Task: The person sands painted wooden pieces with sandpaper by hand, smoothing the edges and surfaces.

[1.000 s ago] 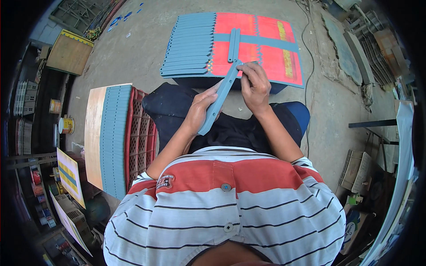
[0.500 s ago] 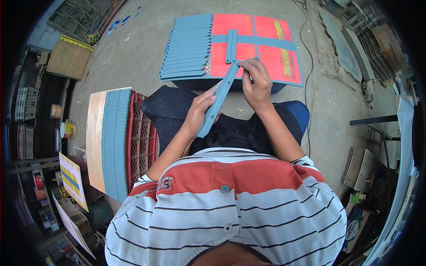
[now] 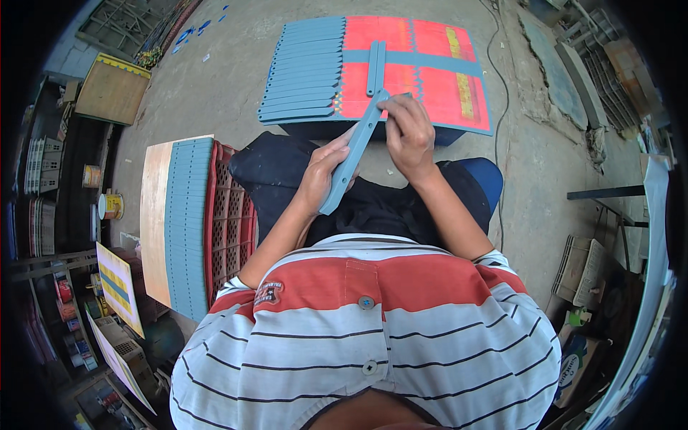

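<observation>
Left hand (image 3: 320,178), pink board (image 3: 436,44) and floor (image 3: 208,93) ahead, grips a blue stick (image 3: 355,153); right hand (image 3: 411,137) touches its far end, grip unclear.

Grey concrete floor (image 3: 215,97), scuffed and stained, dark cable (image 3: 507,99) snaking down its right side | dark shelves (image 3: 76,179) packed along the left | bluish wall (image 3: 64,51) peeking in, top left | soft light over everything

Both hands (image 3: 324,174) (image 3: 413,140) forward, fingers (image 3: 405,115) curled
</observation>
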The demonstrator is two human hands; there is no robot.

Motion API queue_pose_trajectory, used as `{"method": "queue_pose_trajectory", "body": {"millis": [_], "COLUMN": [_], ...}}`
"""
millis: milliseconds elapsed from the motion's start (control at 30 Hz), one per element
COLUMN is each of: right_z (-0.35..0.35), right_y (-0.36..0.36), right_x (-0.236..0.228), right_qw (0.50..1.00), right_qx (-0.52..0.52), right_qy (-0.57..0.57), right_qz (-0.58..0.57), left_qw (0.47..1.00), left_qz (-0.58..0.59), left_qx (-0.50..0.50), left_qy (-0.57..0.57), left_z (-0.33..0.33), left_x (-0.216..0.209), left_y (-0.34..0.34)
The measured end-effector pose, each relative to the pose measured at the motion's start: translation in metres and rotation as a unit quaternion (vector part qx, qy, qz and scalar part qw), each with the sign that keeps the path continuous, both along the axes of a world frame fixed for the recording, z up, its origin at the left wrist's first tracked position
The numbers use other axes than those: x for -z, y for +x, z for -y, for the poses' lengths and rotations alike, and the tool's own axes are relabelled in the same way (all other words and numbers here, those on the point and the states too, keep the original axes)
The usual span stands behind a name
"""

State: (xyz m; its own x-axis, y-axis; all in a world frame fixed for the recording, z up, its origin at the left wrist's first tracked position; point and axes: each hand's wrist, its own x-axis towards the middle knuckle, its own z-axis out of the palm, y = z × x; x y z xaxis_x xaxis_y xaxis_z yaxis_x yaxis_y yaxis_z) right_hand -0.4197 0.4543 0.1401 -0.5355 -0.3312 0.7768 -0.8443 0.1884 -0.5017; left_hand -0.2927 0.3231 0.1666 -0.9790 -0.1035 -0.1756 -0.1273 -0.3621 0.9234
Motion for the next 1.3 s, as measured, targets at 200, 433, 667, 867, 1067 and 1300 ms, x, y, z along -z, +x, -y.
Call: {"method": "queue_pose_trajectory", "body": {"millis": [200,433,667,867,1067,1300], "right_z": [0.001,-0.001,-0.003,-0.002,0.001,-0.002], "right_y": [0.023,0.035,0.037,0.035,0.041,0.063], "right_x": [0.0,0.0,-0.001,0.002,0.0,-0.004], "right_qw": [0.997,0.995,0.994,0.995,0.996,0.985], "right_qx": [-0.071,-0.098,-0.106,-0.094,-0.086,-0.163], "right_qy": [-0.002,0.005,0.011,0.011,0.02,0.008], "right_qz": [-0.014,-0.005,0.014,0.003,0.024,0.055], "left_qw": [1.0,0.998,0.998,0.998,0.997,0.982], "left_qz": [0.002,0.012,-0.002,-0.01,-0.002,0.003], "left_qx": [-0.02,-0.034,-0.027,-0.021,-0.061,-0.055], "left_qy": [0.015,0.043,0.061,0.055,0.044,0.183], "left_z": [0.003,0.003,0.004,0.006,0.004,0.015], "left_x": [0.002,0.004,0.009,0.011,0.011,0.02], "left_y": [0.0,-0.002,-0.004,-0.004,-0.005,-0.008]}}
